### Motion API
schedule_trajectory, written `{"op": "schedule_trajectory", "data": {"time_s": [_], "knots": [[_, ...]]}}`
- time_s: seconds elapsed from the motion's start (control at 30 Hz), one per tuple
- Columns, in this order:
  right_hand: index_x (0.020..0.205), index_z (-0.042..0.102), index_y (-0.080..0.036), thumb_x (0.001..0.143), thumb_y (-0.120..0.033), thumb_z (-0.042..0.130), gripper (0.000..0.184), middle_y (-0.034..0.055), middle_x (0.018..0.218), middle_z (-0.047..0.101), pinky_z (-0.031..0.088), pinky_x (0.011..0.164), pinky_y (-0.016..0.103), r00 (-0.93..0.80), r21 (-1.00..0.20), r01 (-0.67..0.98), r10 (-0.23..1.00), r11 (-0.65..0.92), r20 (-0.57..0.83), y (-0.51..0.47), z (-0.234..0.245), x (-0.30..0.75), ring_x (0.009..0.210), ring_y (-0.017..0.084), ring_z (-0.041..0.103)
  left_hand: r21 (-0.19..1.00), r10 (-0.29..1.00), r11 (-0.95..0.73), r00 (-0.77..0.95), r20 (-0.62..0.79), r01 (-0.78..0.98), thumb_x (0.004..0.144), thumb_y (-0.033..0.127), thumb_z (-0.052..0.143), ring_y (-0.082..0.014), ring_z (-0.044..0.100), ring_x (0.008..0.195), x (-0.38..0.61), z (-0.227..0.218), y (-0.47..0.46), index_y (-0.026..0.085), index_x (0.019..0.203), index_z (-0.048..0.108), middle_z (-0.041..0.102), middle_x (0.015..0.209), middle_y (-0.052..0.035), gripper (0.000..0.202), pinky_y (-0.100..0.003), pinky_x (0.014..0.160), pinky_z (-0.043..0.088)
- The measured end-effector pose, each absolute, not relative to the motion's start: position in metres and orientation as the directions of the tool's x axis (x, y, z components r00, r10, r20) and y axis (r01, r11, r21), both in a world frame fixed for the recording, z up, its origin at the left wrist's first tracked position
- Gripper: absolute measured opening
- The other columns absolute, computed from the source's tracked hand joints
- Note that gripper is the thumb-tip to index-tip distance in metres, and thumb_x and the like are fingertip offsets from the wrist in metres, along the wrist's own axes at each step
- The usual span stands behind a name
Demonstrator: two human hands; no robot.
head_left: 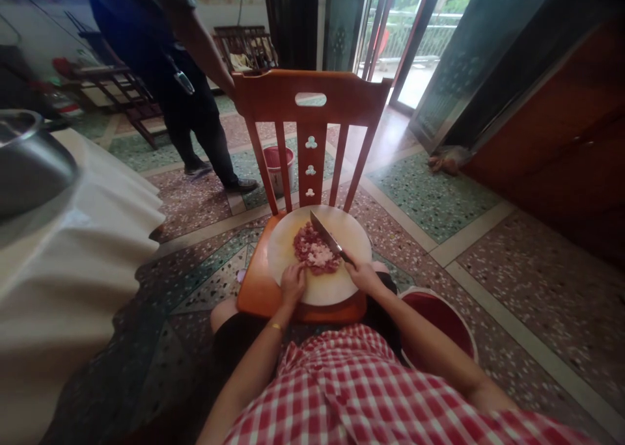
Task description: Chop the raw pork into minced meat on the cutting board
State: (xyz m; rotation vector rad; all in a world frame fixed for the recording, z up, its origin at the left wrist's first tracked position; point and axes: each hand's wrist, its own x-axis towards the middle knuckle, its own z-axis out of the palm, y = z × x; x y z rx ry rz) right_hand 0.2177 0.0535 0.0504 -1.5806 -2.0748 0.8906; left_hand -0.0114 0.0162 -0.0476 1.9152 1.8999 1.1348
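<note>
A round white cutting board lies on the seat of a wooden chair in front of me. On it is a heap of chopped red and pale meat. My right hand grips the dark handle of a kitchen knife. Its blade slants up and left over the heap's right side; whether it touches the meat I cannot tell. At the board's lower left, my left hand rests with loosely bent fingers at the edge of the meat, holding nothing I can see.
A red bucket stands by my right leg. Behind the chair is a bin. A person stands at the back left, an arm reaching the chair's back. A cloth-covered table with a metal pot is at left.
</note>
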Motion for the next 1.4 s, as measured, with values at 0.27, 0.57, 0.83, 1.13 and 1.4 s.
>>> {"op": "schedule_trajectory", "data": {"time_s": [0.27,0.57,0.83,1.13,1.4], "knots": [[0.140,0.033,-0.024,0.090,-0.022,0.041,0.051,0.0057,0.120,0.058,0.044,0.093,0.037,-0.295,-0.630,0.754,0.953,0.185,-0.073,0.059,0.054,0.204,0.107,0.024,0.056,0.616,0.925,-0.138,-0.122,0.361,0.776,0.084,0.014,0.043,-0.0190,0.054,0.090,-0.012,-0.048,0.016,0.019,0.100,0.058,0.061,0.091,-0.0057,0.023,-0.033,0.082,0.044],[0.141,0.032,-0.026,0.089,-0.024,0.044,0.053,0.0055,0.118,0.059,0.047,0.085,0.032,-0.330,-0.552,0.802,0.940,0.229,-0.089,0.073,0.051,0.196,0.098,0.023,0.061,0.602,0.918,-0.161,-0.106,0.382,0.782,0.084,0.013,0.044,-0.0192,0.053,0.090,-0.013,-0.049,0.017,0.019,0.099,0.058,0.060,0.092,-0.0060,0.022,-0.034,0.083,0.044],[0.141,0.030,-0.025,0.092,-0.028,0.040,0.051,0.0050,0.108,0.065,0.049,0.083,0.032,-0.320,-0.569,0.775,0.947,0.275,0.022,0.072,0.062,0.194,0.092,0.023,0.063,0.589,0.919,-0.152,-0.106,0.380,0.794,0.084,0.015,0.045,-0.0193,0.053,0.088,-0.013,-0.050,0.016,0.020,0.099,0.059,0.059,0.089,-0.0056,0.021,-0.034,0.081,0.044],[0.140,0.034,-0.027,0.092,-0.029,0.039,0.048,0.0038,0.116,0.060,0.046,0.087,0.032,-0.350,-0.635,0.712,0.935,0.300,0.050,0.052,0.067,0.200,0.100,0.023,0.060,0.585,0.918,-0.173,-0.086,0.387,0.793,0.083,0.013,0.044,-0.0196,0.053,0.087,-0.014,-0.050,0.016,0.019,0.098,0.059,0.060,0.089,-0.0063,0.022,-0.035,0.080,0.044],[0.138,0.038,-0.029,0.090,-0.027,0.043,0.049,0.0017,0.104,0.067,0.048,0.084,0.032,-0.368,-0.587,0.765,0.928,0.267,-0.058,0.050,0.070,0.194,0.093,0.022,0.063,0.600,0.921,-0.166,-0.094,0.378,0.783,0.083,0.013,0.044,-0.0191,0.054,0.087,-0.014,-0.053,0.016,0.019,0.096,0.060,0.060,0.088,-0.0059,0.022,-0.033,0.079,0.044]]}}
